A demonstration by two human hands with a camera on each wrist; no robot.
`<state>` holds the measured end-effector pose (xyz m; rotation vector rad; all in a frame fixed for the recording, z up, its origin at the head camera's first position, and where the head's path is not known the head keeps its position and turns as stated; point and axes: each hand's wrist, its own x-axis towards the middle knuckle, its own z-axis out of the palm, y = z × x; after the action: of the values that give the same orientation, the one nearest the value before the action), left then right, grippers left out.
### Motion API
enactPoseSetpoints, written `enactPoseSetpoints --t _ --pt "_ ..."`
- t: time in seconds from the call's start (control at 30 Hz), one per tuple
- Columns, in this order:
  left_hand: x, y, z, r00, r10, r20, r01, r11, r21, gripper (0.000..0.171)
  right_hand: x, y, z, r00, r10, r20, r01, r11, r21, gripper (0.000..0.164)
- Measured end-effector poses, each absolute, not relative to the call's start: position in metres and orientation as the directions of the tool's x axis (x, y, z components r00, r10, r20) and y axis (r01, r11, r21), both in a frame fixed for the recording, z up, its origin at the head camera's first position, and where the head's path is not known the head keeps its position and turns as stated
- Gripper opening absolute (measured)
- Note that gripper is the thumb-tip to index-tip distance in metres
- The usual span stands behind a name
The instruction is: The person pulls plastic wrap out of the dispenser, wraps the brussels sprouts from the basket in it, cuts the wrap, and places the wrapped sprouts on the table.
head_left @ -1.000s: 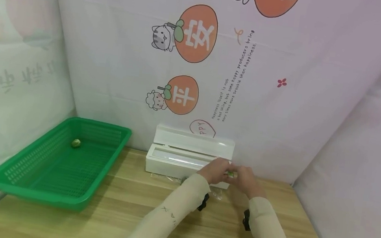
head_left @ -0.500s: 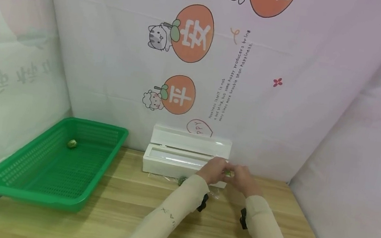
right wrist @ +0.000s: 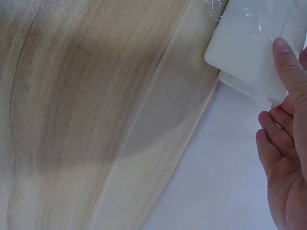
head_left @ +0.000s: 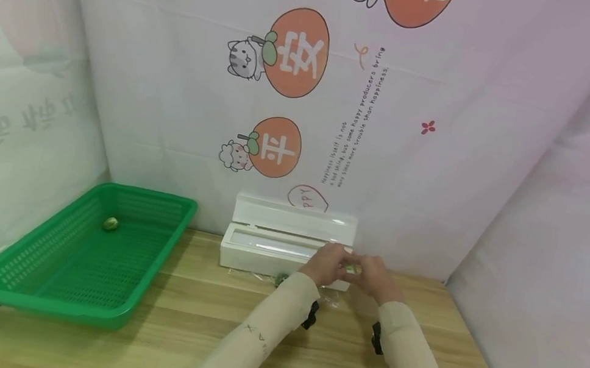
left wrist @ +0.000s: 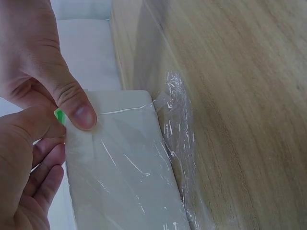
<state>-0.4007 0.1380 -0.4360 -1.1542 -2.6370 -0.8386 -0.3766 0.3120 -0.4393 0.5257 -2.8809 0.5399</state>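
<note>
A white cling film dispenser sits against the back cloth, its lid raised. Clear film hangs over its front and bunches on the table. At the dispenser's right end, both hands are close together. My left hand has its fingers at the small green slider on the top edge, pinching it. My right hand grips the corner of the dispenser, thumb flat on the film-covered front and fingers curled behind the end. A small dark green round thing lies by the dispenser's front, partly behind the left sleeve.
A green plastic basket stands on the left of the wooden table, holding one small striped green round thing. Printed cloth walls the table at the back and sides.
The head view has shifted slightly, so everything sits a little farther left. Both hands stay at the dispenser's right end, with only slight finger movement.
</note>
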Motion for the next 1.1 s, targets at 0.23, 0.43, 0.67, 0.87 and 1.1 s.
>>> enactPoseSetpoints --t 0.23,0.43,0.67,0.87,1.1 --pt "-0.401 0.128 -0.44 -0.72 0.61 0.331 0.691 0.588 0.421 0.036 -0.375 0.302 -0.437 -0.931 -0.308 0.194 -0.357 0.878 -0.32 0.047" --pt "-0.405 0.116 -0.443 -0.72 0.606 0.338 0.694 0.616 0.373 0.02 -0.378 0.299 -0.438 -0.944 -0.285 0.167 -0.326 0.885 -0.333 0.055" --pt "-0.416 0.086 -0.445 -0.702 0.615 0.358 0.712 0.603 0.359 0.018 -0.379 0.305 -0.437 -0.927 -0.299 0.228 -0.358 0.889 -0.285 0.066" --pt "-0.419 0.042 -0.443 -0.731 0.609 0.308 0.677 0.591 0.439 0.024 -0.375 0.309 -0.436 -0.933 -0.302 0.196 -0.35 0.89 -0.293 0.07" --pt "-0.42 -0.018 -0.438 -0.717 0.621 0.316 0.694 0.598 0.401 0.025 -0.373 0.308 -0.437 -0.95 -0.27 0.156 -0.309 0.888 -0.342 0.073"
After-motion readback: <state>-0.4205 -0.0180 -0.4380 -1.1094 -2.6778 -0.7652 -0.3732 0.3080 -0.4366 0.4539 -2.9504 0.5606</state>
